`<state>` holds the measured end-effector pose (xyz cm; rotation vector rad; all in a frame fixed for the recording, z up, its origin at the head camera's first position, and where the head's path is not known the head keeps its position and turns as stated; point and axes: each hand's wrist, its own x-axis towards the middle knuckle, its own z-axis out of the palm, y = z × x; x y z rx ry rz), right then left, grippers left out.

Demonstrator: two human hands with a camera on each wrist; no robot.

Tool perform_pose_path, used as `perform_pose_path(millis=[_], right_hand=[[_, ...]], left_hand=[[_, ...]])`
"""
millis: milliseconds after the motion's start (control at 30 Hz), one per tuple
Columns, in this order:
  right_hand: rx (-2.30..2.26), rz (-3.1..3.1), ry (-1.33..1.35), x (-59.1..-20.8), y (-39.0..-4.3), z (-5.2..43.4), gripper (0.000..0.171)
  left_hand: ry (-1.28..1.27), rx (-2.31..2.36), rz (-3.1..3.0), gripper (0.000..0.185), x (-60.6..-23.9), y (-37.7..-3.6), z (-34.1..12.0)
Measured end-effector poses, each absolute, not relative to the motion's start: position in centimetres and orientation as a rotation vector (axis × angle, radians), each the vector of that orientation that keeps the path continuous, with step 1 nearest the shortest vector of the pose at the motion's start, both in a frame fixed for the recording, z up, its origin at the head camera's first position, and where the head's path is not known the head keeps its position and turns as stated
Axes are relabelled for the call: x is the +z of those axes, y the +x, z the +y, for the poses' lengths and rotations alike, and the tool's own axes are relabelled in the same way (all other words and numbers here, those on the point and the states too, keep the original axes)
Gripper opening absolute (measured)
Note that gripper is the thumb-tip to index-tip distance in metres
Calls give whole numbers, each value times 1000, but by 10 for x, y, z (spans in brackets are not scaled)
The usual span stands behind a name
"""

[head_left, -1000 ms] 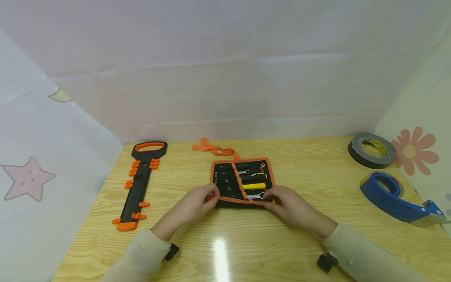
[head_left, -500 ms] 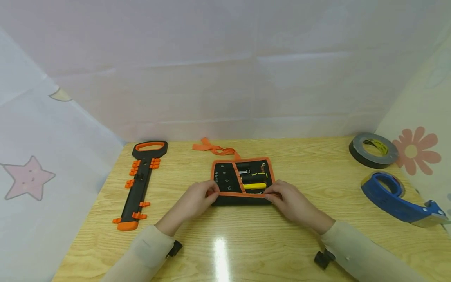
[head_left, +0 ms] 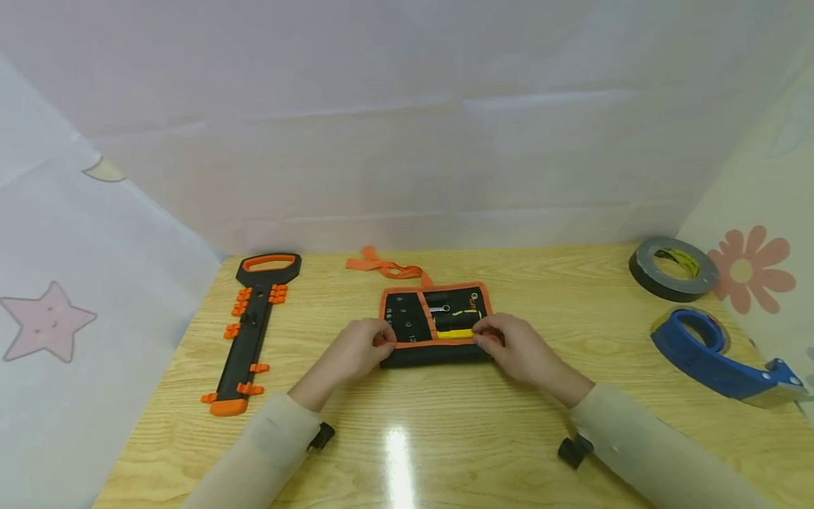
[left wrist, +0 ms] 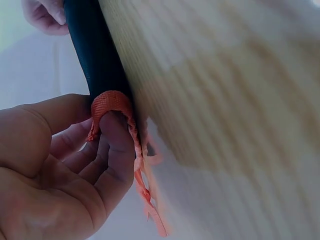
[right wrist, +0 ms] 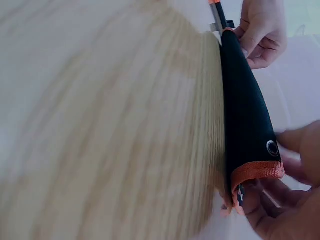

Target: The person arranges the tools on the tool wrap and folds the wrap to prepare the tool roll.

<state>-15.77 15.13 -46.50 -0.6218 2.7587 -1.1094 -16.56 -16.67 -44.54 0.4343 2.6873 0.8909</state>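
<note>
A black tool roll point(head_left: 407, 316) with orange trim lies on the table in the head view, its near edge folded over into a thick band. In its pockets I see a small wrench point(head_left: 440, 309) and a yellow handle point(head_left: 454, 334); the lower pockets are covered by the fold. My left hand point(head_left: 361, 346) pinches the fold's left end, its fingers inside the curled orange-trimmed side point(left wrist: 111, 101) in the left wrist view. At the right end my right hand point(head_left: 516, 348) grips the fold, near a metal eyelet point(right wrist: 272, 148) in the right wrist view.
An orange tie ribbon point(head_left: 394, 269) trails from the roll's far edge. To the left lies a black rack point(head_left: 244, 353) with orange clips and a handle. On the right are a roll of dark tape point(head_left: 649, 281) and a blue tape dispenser point(head_left: 706, 364).
Both hands have moved slightly away from the body, carrying the folded edge farther over the roll. The larger wrench below the yellow handle has become covered.
</note>
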Motion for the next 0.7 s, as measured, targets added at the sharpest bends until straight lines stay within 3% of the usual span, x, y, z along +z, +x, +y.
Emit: perform_pose_path(millis=[133,400,700], right_hand=[[-994,2810,-709,-460,-152,150,30],[-674,2929,-965,-459,-146,147,41],[-547,3075,-1036,-468,-151,139,34]], left_hand=[[412,899,2650,5,-445,-170,-166],[352,909,2598,9,-442,-174,-168],[357,921,2607,7,-442,-176,-172]])
